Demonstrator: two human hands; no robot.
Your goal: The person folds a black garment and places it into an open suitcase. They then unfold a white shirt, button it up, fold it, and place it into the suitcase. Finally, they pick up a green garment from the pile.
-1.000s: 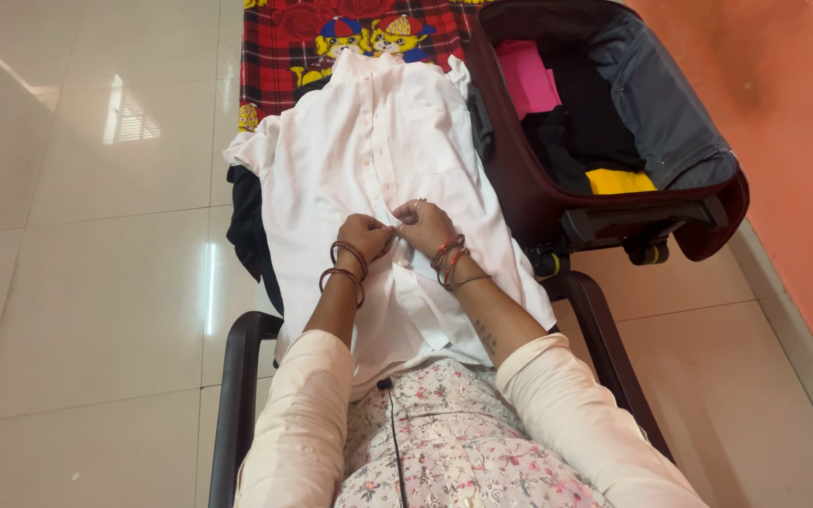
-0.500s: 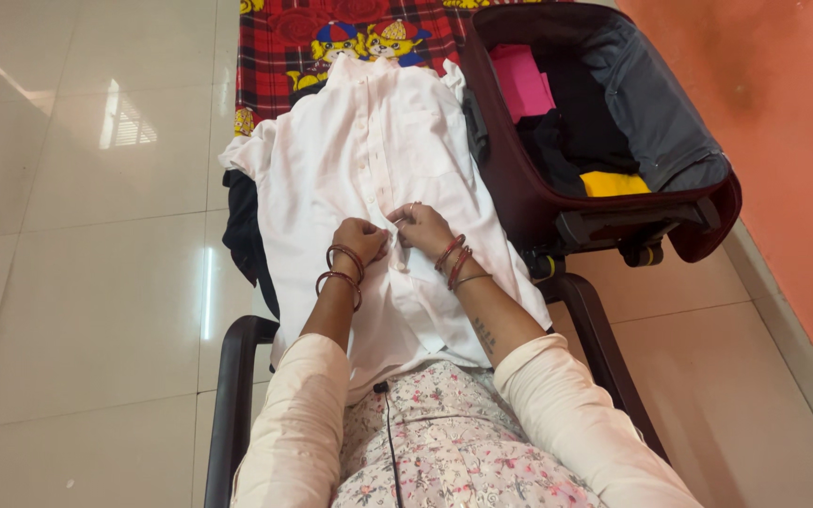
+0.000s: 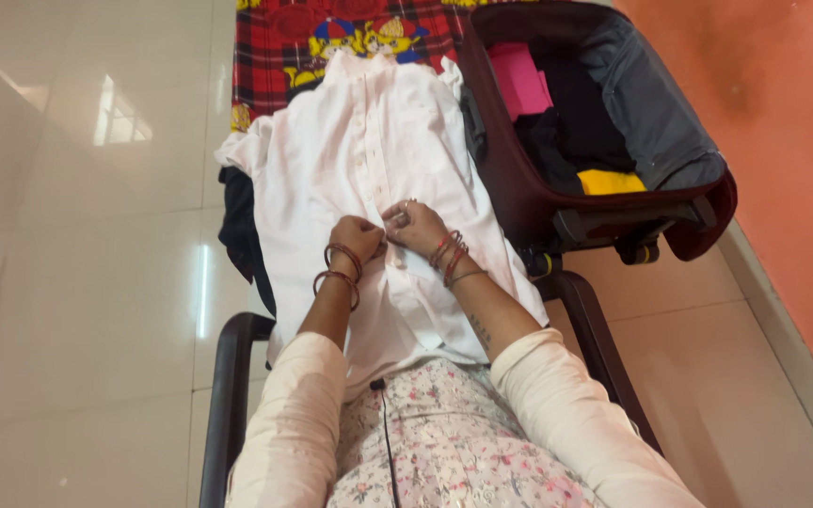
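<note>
So your left hand (image 3: 358, 237) and right hand (image 3: 416, 226) are both pinched on the button strip of the white shirt (image 3: 369, 169), which lies spread flat over the dark chair (image 3: 228, 376) just past your lap. Further out there's a red plaid blanket (image 3: 284, 47) and, to the right, an open maroon suitcase (image 3: 510, 188).

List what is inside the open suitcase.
The suitcase holds a pink item, black clothing and a yellow item. Its grey lining flap covers whatever lies beneath.
</note>
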